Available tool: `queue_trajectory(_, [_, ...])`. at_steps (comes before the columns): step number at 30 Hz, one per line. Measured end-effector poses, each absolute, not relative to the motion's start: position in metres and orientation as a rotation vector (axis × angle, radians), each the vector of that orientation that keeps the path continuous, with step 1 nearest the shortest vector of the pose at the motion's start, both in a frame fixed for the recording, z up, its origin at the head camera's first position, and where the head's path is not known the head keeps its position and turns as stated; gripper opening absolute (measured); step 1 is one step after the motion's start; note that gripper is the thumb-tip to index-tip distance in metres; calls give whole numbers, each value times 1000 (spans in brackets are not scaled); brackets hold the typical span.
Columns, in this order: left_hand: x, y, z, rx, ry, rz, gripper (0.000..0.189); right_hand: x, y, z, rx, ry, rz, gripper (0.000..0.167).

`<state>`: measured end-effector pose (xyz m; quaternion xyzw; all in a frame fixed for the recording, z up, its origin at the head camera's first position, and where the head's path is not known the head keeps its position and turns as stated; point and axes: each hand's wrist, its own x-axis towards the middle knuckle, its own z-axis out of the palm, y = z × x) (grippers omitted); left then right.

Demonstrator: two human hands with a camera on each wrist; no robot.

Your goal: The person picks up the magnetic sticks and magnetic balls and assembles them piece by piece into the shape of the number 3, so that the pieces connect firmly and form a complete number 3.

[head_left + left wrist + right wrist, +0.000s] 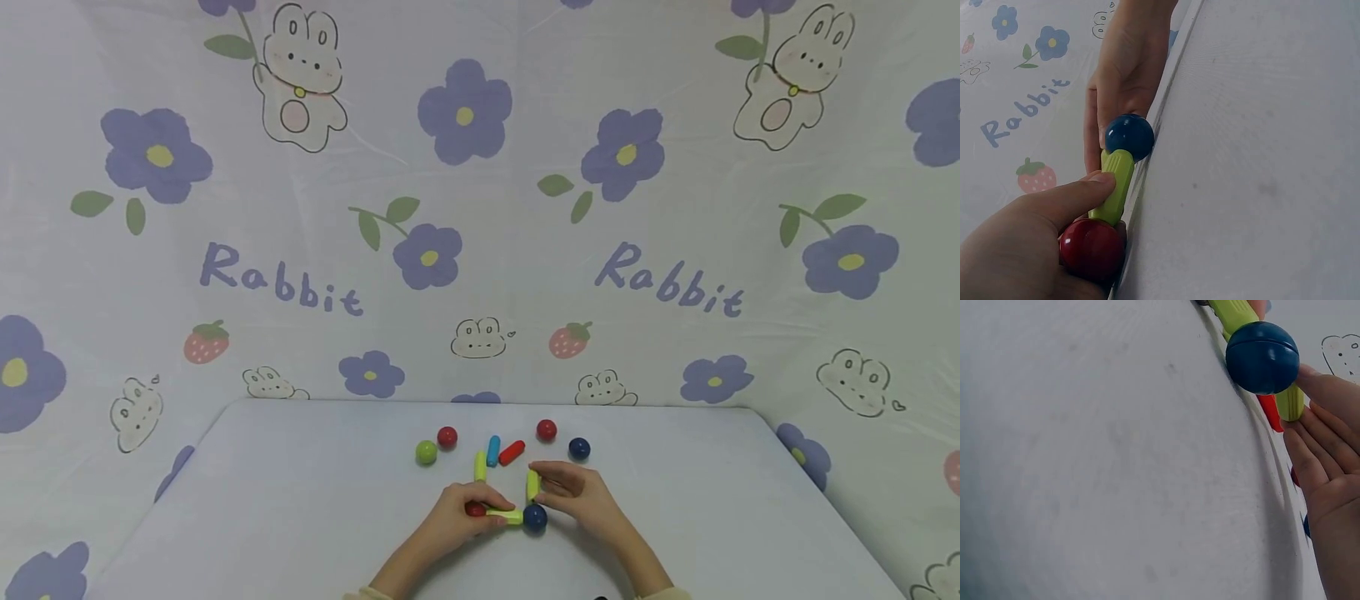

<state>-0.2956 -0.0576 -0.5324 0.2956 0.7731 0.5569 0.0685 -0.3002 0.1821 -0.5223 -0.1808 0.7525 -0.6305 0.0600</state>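
Note:
My left hand [459,510] pinches a yellow-green rod [1114,190], its thumb lying along the side. A red ball [1092,250] sits at the rod's near end, partly covered by the hand in the head view. At the other end a dark blue ball [535,518] joins on. My right hand [583,493] holds a second yellow-green rod [532,486] between thumb and fingers, one end against that blue ball. In the head view, another yellow-green rod [480,466] points away from the table front, just beyond the left hand.
Farther back on the white table [300,483] lie a blue rod [493,451] and a red rod [512,452]. A green ball [426,452] and a red ball [447,437] stand to their left. Another red ball [547,430] and a dark blue ball [579,449] are to their right.

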Motion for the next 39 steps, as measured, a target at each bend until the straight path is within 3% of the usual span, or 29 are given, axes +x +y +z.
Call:
queue_trajectory(6, [-287, -58, -517, 887, 2310, 1688, 20, -303, 184, -530, -582, 2290, -1920, 47])
queue_trajectory(13, [-303, -58, -543, 886, 2339, 1666, 20, -295, 179, -514, -562, 2247, -1912, 48])
queue_trajectory(39, [-303, -57, -544, 895, 2349, 1658, 20, -291, 179, -507, -563, 2217, -1927, 47])
